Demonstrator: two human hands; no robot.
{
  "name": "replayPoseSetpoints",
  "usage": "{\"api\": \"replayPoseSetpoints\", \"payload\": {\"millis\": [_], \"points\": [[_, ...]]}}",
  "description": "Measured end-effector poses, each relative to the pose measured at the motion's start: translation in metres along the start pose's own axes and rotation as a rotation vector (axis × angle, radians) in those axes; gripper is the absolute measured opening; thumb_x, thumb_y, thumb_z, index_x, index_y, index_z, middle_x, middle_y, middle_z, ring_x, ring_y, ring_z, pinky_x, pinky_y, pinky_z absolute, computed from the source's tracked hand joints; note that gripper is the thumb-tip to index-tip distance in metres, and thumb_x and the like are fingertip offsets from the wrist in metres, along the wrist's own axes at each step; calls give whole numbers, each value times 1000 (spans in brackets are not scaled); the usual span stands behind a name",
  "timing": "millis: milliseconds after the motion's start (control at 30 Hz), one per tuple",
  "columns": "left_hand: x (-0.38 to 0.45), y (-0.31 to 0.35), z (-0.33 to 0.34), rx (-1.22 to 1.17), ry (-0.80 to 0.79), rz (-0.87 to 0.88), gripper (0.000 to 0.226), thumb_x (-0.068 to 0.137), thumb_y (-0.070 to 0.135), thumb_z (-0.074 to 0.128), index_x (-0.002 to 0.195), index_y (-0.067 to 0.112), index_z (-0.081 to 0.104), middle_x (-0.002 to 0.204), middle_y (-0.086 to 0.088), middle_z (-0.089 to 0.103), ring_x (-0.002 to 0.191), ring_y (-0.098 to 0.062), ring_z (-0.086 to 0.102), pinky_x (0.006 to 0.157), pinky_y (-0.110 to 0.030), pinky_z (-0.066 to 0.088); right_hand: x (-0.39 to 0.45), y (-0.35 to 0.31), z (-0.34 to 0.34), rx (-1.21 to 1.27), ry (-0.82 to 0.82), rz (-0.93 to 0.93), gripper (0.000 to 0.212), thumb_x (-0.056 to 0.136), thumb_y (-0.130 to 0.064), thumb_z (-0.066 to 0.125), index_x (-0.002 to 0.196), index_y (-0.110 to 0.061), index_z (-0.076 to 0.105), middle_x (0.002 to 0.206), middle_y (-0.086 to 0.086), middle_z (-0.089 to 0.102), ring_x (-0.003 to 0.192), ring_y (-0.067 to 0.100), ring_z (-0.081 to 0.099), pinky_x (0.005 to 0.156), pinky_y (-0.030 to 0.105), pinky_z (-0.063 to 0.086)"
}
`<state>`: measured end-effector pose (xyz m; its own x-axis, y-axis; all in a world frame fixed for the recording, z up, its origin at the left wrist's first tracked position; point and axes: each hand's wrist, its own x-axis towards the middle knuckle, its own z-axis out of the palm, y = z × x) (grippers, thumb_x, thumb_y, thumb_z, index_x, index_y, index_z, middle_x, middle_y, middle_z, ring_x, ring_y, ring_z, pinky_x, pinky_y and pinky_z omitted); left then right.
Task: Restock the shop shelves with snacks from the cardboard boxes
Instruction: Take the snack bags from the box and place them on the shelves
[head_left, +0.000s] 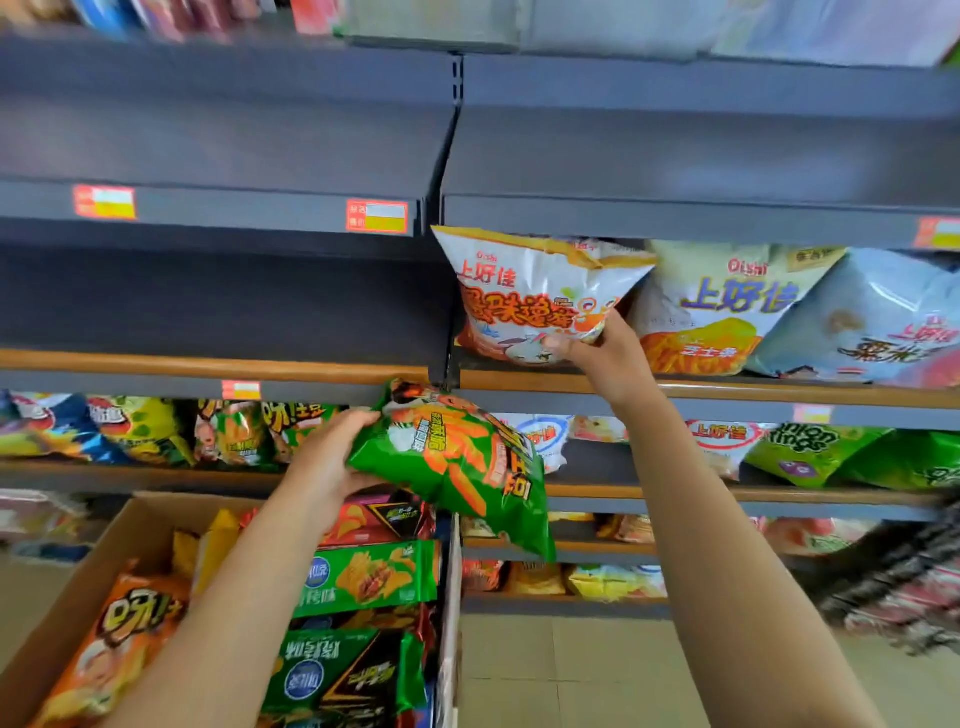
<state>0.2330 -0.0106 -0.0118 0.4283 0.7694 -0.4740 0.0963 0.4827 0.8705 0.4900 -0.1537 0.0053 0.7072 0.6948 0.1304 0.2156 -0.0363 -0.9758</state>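
Reaching up to the shelf with the wooden lip (727, 388), the person's right hand (597, 351) grips the lower corner of a white and orange snack bag (530, 296), thumb across the front near the bottom edge and the other fingers curled behind it, out of sight. The bag stands almost upright at the left end of that shelf, its base at the wooden lip and its top just under the dark shelf above (675, 221); the whole body of the bag sits above and to the left of the hand. Just beside it on the right leans a white and yellow bag (722, 306), and further right a pale blue bag (872, 322). The left hand (332, 462) is lower down, closed round the left edge of a green bag (457, 462) with orange sticks printed on it; the fingers wrap over the top of that edge and the bag hangs tilted, stretching away from the hand to the right and downward, in front of the shelf post. Below that hand sits an open cardboard box (104, 561) packed with more snacks: an orange bag (119, 639) at the near left and green packets (363, 577) toward the right wall. The shelf section to the left of the post, behind the left hand, holds a row of colourful bags (156, 431), blurred at the far edge.
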Motion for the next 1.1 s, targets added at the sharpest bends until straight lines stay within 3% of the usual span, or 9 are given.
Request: {"api": "replayPoseSetpoints", "payload": {"millis": [167, 300, 433, 600, 667, 767, 900, 1000, 1100], "points": [[5, 2, 10, 1, 34, 4, 8, 99, 14, 56, 95, 13, 63, 111, -16, 65, 102, -28, 64, 75, -44, 57, 28, 9, -9, -62, -26, 23, 40, 94, -15, 67, 132, -16, 53, 118, -10, 66, 102, -6, 64, 88, 18, 53], [1, -3, 6, -138, 36, -18, 6, 98, 10, 58, 102, 11, 62, 108, -9, 62, 94, -23, 61, 71, -32, 55, 34, 9, -10, -165, 75, 50, 54, 96, -32, 64, 141, -13, 40, 128, -4, 59, 119, 13, 57, 102, 31, 45], [-7, -8, -8, -202, 91, -53, 62, 80, -11, 72, 136, 8, 53, 138, -8, 51, 127, -25, 49, 101, -26, 40, 15, 4, 8, -298, 257, 84, 62, 99, -36, 57, 150, -11, 31, 138, 5, 54, 125, 23, 51, 99, 32, 41], [-13, -16, -49, -397, 142, 36, 7, 97, 18, 57, 97, 13, 62, 94, -6, 64, 84, -21, 65, 68, -32, 52, -59, -8, 47, -294, 481, -95, 29, 96, -20, 59, 122, -10, 52, 114, 3, 57, 108, 19, 55, 89, 34, 47], [-15, -22, -61, -388, 145, 51, 12, 99, 19, 54, 93, 13, 63, 88, -6, 67, 72, -17, 68, 53, -25, 52, -100, -12, 66, -247, 413, 22, 12, 96, -18, 55, 91, -7, 56, 85, 8, 60, 76, 14, 54, 72, 34, 43], [-22, -29, -75, -457, 144, 47, 13, 98, 20, 55, 102, 12, 64, 101, -13, 71, 80, -20, 72, 54, -25, 55, -144, -23, 91, -165, -28, 311, 56, 101, -34, 51, 63, 7, 53, 59, 18, 58, 54, 19, 51, 63, 39, 46], [-24, -34, -87, -414, 188, 88, 20, 92, 12, 62, 112, 18, 63, 112, -11, 69, 93, -24, 69, 73, -36, 54, -155, -18, 115, -204, -711, 569, 82, 83, -84, 37, 103, -15, 75, 95, 4, 77, 86, 17, 74, 85, 37, 58], [-31, -39, -86, -432, 146, 113, 38, 92, 4, 62, 127, 19, 59, 113, -13, 70, 99, -28, 71, 81, -44, 57, -154, -8, 141, -140, -661, 660, 101, 68, -96, 38, 140, -27, 49, 115, -1, 72, 101, 14, 71, 91, 41, 59], [-37, -50, -90, -287, 35, 164, 63, 88, -3, 65, 139, 31, 50, 118, -9, 68, 103, -25, 71, 84, -46, 56, -157, -7, 174, 451, -433, 873, 96, 70, -88, 39, 134, -18, 53, 118, 14, 72, 108, 29, 70, 92, 47, 56]]}}
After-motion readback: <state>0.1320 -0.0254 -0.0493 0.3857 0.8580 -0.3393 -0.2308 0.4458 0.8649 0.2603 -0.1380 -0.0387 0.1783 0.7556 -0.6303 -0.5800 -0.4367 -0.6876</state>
